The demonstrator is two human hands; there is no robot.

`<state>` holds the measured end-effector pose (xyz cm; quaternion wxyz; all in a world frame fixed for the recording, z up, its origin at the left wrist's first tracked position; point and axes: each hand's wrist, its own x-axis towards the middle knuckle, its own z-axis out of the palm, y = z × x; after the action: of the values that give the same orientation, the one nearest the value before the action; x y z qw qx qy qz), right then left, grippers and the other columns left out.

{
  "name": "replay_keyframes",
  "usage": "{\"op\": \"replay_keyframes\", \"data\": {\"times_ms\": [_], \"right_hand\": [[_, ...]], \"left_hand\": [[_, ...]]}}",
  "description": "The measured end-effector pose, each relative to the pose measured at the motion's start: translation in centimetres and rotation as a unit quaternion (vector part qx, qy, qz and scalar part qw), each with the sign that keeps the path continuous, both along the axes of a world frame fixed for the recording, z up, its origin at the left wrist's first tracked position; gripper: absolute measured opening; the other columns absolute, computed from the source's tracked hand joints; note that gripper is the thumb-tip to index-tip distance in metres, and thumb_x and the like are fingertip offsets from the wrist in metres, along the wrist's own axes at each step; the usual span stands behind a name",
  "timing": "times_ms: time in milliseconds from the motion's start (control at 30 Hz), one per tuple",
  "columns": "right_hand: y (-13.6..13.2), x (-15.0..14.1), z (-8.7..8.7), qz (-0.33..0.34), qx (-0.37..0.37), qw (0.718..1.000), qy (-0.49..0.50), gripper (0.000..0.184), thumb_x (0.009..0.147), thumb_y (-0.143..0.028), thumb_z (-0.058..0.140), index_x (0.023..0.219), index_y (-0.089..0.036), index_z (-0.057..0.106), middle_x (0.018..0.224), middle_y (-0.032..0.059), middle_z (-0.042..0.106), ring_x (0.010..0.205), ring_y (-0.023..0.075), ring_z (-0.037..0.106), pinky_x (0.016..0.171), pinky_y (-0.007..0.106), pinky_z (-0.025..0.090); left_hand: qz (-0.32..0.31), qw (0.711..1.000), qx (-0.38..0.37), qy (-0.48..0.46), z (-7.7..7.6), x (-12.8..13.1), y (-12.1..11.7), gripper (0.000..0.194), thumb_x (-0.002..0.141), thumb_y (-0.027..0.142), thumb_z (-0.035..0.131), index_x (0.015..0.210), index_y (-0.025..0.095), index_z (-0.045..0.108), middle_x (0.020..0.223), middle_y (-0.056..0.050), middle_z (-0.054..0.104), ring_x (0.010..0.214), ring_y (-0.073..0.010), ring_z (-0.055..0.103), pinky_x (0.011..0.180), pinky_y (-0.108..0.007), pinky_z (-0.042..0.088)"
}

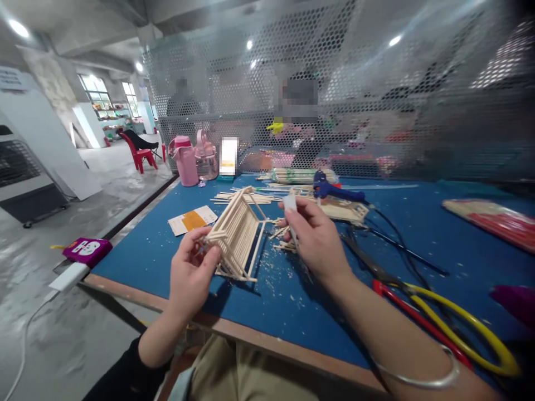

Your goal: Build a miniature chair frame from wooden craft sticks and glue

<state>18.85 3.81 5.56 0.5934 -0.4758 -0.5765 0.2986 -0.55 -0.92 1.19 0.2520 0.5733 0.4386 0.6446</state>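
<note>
My left hand [192, 273] grips one end of a small frame built of thin wooden sticks [236, 234], holding it tilted above the blue table [418, 239]. My right hand [315, 236] is closed around a small pale piece [290, 203] that I cannot name, just right of the frame. Loose sticks and wood chips [284, 239] lie under and between my hands.
A blue glue gun [334, 190] with a black cord lies behind my right hand. Stick bundles [301, 175], two pink bottles [194, 159], a paper card [192, 220], red and yellow handled tools [451, 317] and a perforated screen with people behind it surround the area.
</note>
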Motion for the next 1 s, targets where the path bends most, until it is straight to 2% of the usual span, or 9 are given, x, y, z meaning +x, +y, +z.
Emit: {"op": "replay_keyframes", "data": {"times_ms": [167,267,367,467,567,667,733,900,1000], "right_hand": [[2.1,0.6,-0.2,-0.024,-0.169,0.976,0.136,0.016,0.081,-0.037,0.049,0.084,-0.022,0.053,0.081,0.0017,0.061,0.060,0.0120,0.058,0.040,0.020,0.044],[2.7,0.9,-0.6,-0.017,-0.219,0.956,0.195,0.015,0.083,-0.035,0.048,0.080,-0.021,0.053,0.066,-0.0003,0.058,0.056,0.0123,0.059,0.039,0.019,0.044],[2.9,1.1,-0.8,-0.012,-0.244,0.943,0.225,0.017,0.084,-0.036,0.047,0.081,-0.020,0.053,0.062,-0.0002,0.060,0.051,0.0121,0.059,0.037,0.019,0.043],[2.9,1.1,-0.8,-0.001,-0.264,0.938,0.226,0.021,0.085,-0.038,0.046,0.081,-0.019,0.054,0.063,0.0015,0.062,0.050,0.0119,0.059,0.036,0.019,0.044],[2.9,1.1,-0.8,0.004,-0.259,0.939,0.226,0.019,0.084,-0.037,0.049,0.080,-0.019,0.056,0.068,0.0026,0.064,0.052,0.0122,0.060,0.036,0.019,0.044],[2.9,1.4,-1.1,0.010,-0.250,0.939,0.235,0.016,0.082,-0.035,0.051,0.080,-0.020,0.057,0.068,0.0018,0.065,0.053,0.0133,0.061,0.036,0.020,0.044],[2.9,1.6,-1.3,0.025,-0.250,0.939,0.236,0.016,0.082,-0.036,0.052,0.080,-0.020,0.057,0.068,0.0015,0.065,0.053,0.0133,0.060,0.036,0.020,0.045],[2.8,1.2,-1.5,0.052,-0.256,0.936,0.234,0.017,0.085,-0.034,0.049,0.082,-0.019,0.057,0.074,0.0027,0.067,0.054,0.0119,0.061,0.037,0.018,0.046],[2.8,0.7,-1.3,0.068,-0.251,0.937,0.235,0.018,0.086,-0.033,0.048,0.082,-0.018,0.057,0.074,0.0033,0.067,0.055,0.0120,0.062,0.037,0.018,0.046]], "left_hand": [[-0.105,0.971,0.054,0.207,2.4,-0.6,0.6,0.024,0.076,0.015,0.055,0.100,0.018,0.056,0.114,-0.011,0.057,0.107,-0.0216,0.056,0.084,-0.033,0.050],[-0.169,0.929,0.075,0.320,4.0,-1.0,0.5,0.033,0.074,0.010,0.052,0.106,0.019,0.056,0.112,-0.010,0.060,0.102,-0.0203,0.058,0.085,-0.034,0.049],[-0.202,0.910,0.038,0.360,6.0,-1.1,0.7,0.033,0.074,0.016,0.053,0.106,0.019,0.057,0.105,-0.008,0.064,0.091,-0.0189,0.061,0.080,-0.032,0.050],[-0.173,0.914,-0.041,0.365,8.4,0.0,2.2,0.027,0.083,0.034,0.046,0.097,0.016,0.060,0.091,-0.008,0.068,0.076,-0.0186,0.063,0.065,-0.030,0.051],[-0.108,0.879,-0.081,0.458,9.9,2.2,4.8,0.047,0.079,0.051,0.051,0.105,0.013,0.060,0.089,-0.011,0.070,0.074,-0.0228,0.065,0.062,-0.032,0.049],[-0.127,0.836,-0.070,0.529,10.0,4.1,7.0,0.070,0.073,0.049,0.060,0.131,0.011,0.046,0.095,-0.013,0.070,0.078,-0.0249,0.065,0.065,-0.033,0.048],[-0.156,0.828,-0.047,0.536,9.5,4.7,7.9,0.069,0.076,0.051,0.056,0.133,0.012,0.045,0.100,-0.014,0.070,0.078,-0.0234,0.065,0.065,-0.031,0.048],[-0.181,0.836,-0.056,0.515,8.9,4.4,8.5,0.058,0.082,0.055,0.047,0.122,0.014,0.056,0.103,-0.012,0.069,0.081,-0.0232,0.066,0.067,-0.031,0.048],[-0.157,0.867,-0.107,0.461,9.0,2.9,7.9,0.061,0.082,0.053,0.048,0.128,0.014,0.051,0.091,-0.011,0.071,0.074,-0.0228,0.066,0.065,-0.032,0.047]]}}
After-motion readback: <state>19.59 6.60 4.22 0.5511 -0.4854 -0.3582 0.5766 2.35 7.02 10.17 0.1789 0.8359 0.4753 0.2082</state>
